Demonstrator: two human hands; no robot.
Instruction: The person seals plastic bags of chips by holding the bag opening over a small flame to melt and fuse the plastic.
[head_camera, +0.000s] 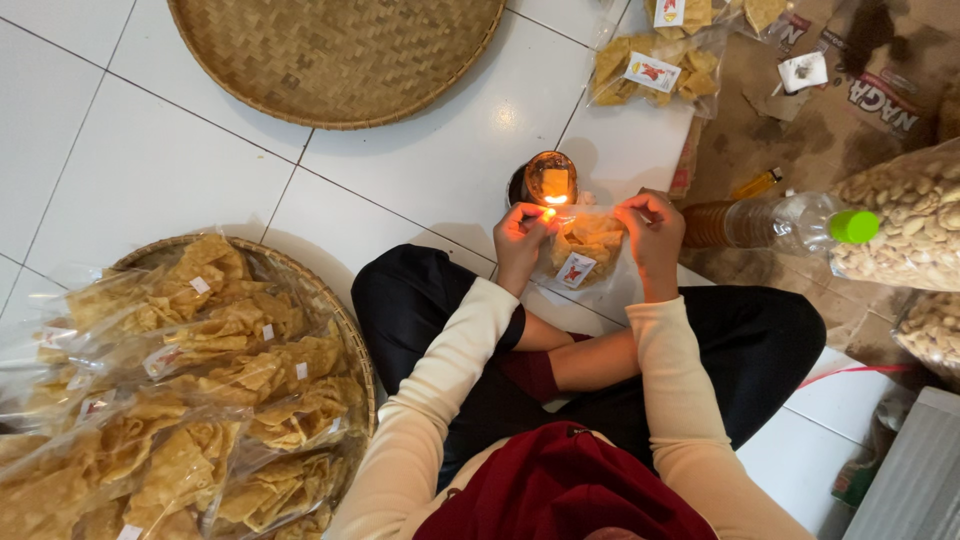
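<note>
Down on the white tiled floor, at far left, a round woven tray is heaped with clear bags of yellow chips, and an empty woven tray lies upside of it near the top edge. Toward the middle, a small flame lamp burns on the tiles, just beyond the hands. The left hand pinches the top left corner of a small clear bag of chips, fingers closed tight on the plastic right by the flame. The right hand grips the bag's top right corner the same way, fingers closed on it, so the bag hangs between both hands above the crossed legs. Further right, a plastic bottle with a green cap lies on its side, close to big bags of pale nuts.
</note>
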